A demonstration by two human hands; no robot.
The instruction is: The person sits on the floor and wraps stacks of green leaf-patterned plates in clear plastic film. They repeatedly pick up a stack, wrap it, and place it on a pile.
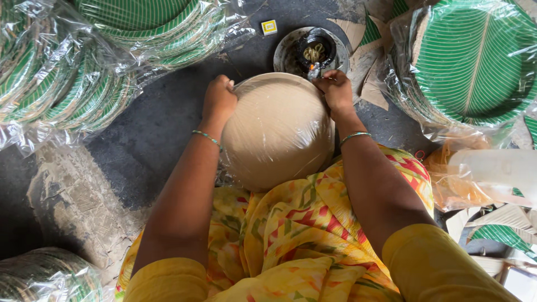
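A round stack of tan paper plates (277, 130) wrapped in clear plastic rests on my lap, brown undersides up. My left hand (219, 99) grips the stack's far left rim, fingers curled over the plastic. My right hand (335, 89) holds the far right rim and pinches the gathered plastic near a small metal object (314, 70). Just beyond the stack sits a metal dish (288, 51) holding a black bowl (316, 49) with a coil of yellowish bands inside.
Bagged stacks of green leaf-pattern plates lie at the left (61, 84), top (151, 25), right (475, 61) and lower left (47, 277). A small yellow box (269, 27) lies on the dark floor. Paper offcuts (366, 61) and a clear plastic bag (481, 176) sit to the right.
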